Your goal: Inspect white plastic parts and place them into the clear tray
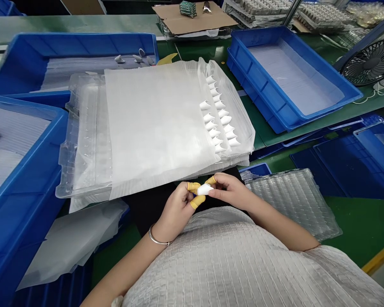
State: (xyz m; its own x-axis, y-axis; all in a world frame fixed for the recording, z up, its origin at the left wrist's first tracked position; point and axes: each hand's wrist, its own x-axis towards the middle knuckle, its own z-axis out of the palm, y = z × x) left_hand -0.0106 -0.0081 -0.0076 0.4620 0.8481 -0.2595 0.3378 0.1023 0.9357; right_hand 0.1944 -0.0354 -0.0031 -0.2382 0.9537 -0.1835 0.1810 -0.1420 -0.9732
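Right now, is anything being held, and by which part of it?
A small white piece: the grip of the left hand is at its left end, that of the right hand at its right end.

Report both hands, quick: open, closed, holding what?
Left hand: closed, holding the small white piece.
Right hand: closed on the same piece's other end.

No legible text, labels, brands, numbers, or signs

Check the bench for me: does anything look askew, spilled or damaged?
Nothing appears spilled or damaged, including the held white piece. One mild oddity: the white sheet on the clear tray overhangs its near rim instead of lying flush.
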